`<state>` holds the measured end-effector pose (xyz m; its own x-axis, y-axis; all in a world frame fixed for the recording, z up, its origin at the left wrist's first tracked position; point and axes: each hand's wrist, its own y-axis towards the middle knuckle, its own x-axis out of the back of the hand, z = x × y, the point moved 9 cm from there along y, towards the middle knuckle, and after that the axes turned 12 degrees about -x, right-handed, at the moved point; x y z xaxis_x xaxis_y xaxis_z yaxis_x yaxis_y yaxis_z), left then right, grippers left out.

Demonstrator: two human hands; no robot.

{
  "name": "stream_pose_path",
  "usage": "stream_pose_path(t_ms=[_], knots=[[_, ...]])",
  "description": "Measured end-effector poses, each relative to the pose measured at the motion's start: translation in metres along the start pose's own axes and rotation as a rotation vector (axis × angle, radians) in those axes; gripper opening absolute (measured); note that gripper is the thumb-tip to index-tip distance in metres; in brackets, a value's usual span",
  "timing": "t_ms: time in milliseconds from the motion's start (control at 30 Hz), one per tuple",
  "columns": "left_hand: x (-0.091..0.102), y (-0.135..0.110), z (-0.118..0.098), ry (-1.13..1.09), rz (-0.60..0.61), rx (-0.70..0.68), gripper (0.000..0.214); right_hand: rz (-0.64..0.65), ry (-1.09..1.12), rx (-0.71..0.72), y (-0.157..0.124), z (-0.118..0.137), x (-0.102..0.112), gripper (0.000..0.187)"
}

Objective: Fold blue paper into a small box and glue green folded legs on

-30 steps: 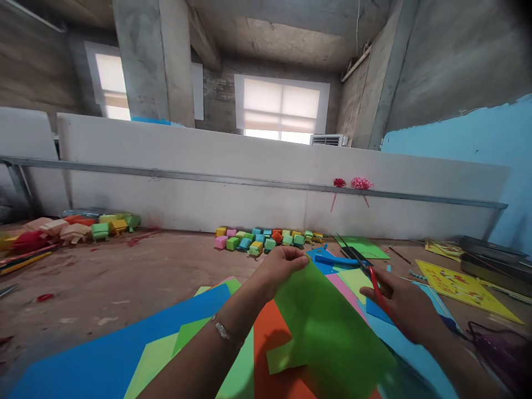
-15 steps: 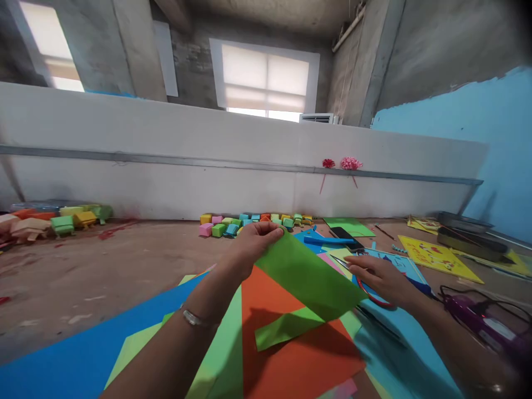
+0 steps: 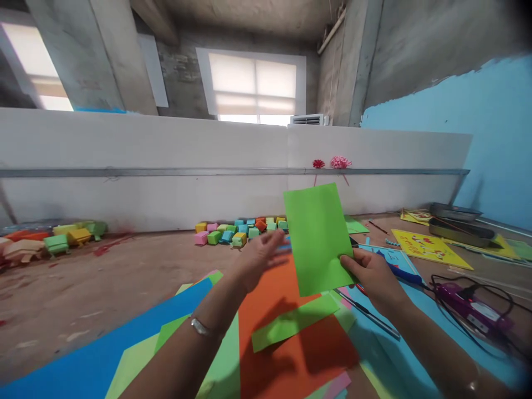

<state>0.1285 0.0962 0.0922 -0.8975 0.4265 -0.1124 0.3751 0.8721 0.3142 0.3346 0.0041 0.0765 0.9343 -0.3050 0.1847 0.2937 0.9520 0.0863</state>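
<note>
A rectangular sheet of green paper (image 3: 318,238) stands upright in my right hand (image 3: 369,271), the thumb pressed on its lower right part. Just left of the sheet is my left hand (image 3: 260,260), its fingers stretched out, slightly blurred and holding nothing. Under the right hand a bit of the red scissors handle (image 3: 359,288) shows; the rest is hidden, and I cannot tell if the hand still bears it. Below the sheet a light green paper strip (image 3: 291,324) lies on orange paper (image 3: 266,360). A thin metal tool (image 3: 374,318) lies beside it on light blue paper.
Small coloured paper boxes (image 3: 226,236) stand along the back, with larger paper figures (image 3: 58,244) at the left. Blue paper (image 3: 124,332) spreads at the left front. On the right are a purple power strip (image 3: 477,310) with cables, a yellow card (image 3: 430,248) and a dark tray (image 3: 461,230).
The green sheet has gone from my left hand to my right and been raised upright. My left hand has let go and opened. The scissors have slipped mostly from sight.
</note>
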Motion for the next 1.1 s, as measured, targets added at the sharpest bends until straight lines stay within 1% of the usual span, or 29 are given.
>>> stream_pose_path(t_ms=[33, 67, 133, 233, 333, 400, 467, 500, 533, 567, 633, 667, 700, 733, 800, 833, 900, 1000, 1100], knots=[[-0.015, -0.005, 0.012, -0.008, 0.103, 0.075, 0.049, -0.007, 0.025, -0.001, 0.001, -0.002, 0.000, 0.043], [-0.032, -0.014, 0.025, -0.016, 0.252, 0.178, 0.040, -0.011, 0.043, -0.003, 0.001, -0.003, 0.000, 0.043], [-0.041, -0.020, 0.037, -0.005, 0.290, 0.224, 0.030, -0.008, 0.061, -0.010, 0.001, -0.006, -0.001, 0.042], [-0.038, -0.019, 0.045, -0.004, 0.260, 0.236, 0.020, 0.009, 0.054, -0.016, 0.003, -0.010, -0.001, 0.043], [-0.031, -0.013, 0.047, -0.013, 0.225, 0.245, 0.016, 0.005, 0.006, 0.012, 0.009, -0.011, 0.004, 0.046], [-0.023, -0.008, 0.044, -0.024, 0.176, 0.232, 0.015, -0.019, -0.053, 0.057, 0.013, -0.010, 0.008, 0.047], [-0.009, 0.000, 0.034, -0.045, 0.078, 0.178, 0.016, -0.034, -0.142, 0.122, 0.013, -0.008, 0.005, 0.045], [0.002, 0.004, 0.026, -0.062, 0.009, 0.134, 0.018, -0.019, -0.203, 0.164, 0.011, -0.007, -0.002, 0.042], [0.013, 0.008, 0.017, -0.079, -0.061, 0.090, 0.020, 0.018, -0.269, 0.210, 0.006, -0.007, -0.014, 0.037], [0.024, 0.011, 0.007, -0.093, -0.123, 0.051, 0.021, 0.077, -0.349, 0.264, -0.001, -0.007, -0.031, 0.029], [0.043, 0.015, -0.012, -0.116, -0.228, -0.023, 0.024, 0.239, -0.527, 0.385, -0.023, -0.013, -0.075, 0.014], [0.050, 0.015, -0.020, -0.124, -0.267, -0.048, 0.025, 0.308, -0.671, 0.469, -0.038, -0.018, -0.100, 0.015], [0.055, 0.014, -0.028, -0.131, -0.301, -0.072, 0.026, 0.337, -0.812, 0.535, -0.050, -0.024, -0.120, 0.016], [0.058, 0.013, -0.034, -0.139, -0.319, -0.089, 0.026, 0.358, -0.895, 0.567, -0.060, -0.031, -0.137, 0.019], [0.058, 0.009, -0.044, -0.161, -0.332, -0.117, 0.027, 0.404, -1.037, 0.624, -0.073, -0.041, -0.162, 0.017], [0.056, 0.008, -0.047, -0.172, -0.331, -0.125, 0.027, 0.423, -1.091, 0.647, -0.077, -0.044, -0.171, 0.013], [0.053, 0.005, -0.050, -0.182, -0.335, -0.134, 0.027, 0.460, -1.228, 0.695, -0.079, -0.047, -0.181, 0.007], [0.053, 0.003, -0.051, -0.164, -0.341, -0.129, 0.028, 0.497, -1.415, 0.724, -0.074, -0.047, -0.185, 0.009], [0.053, 0.005, -0.049, -0.170, -0.334, -0.137, 0.030, 0.495, -1.456, 0.708, -0.076, -0.046, -0.186, 0.008]])
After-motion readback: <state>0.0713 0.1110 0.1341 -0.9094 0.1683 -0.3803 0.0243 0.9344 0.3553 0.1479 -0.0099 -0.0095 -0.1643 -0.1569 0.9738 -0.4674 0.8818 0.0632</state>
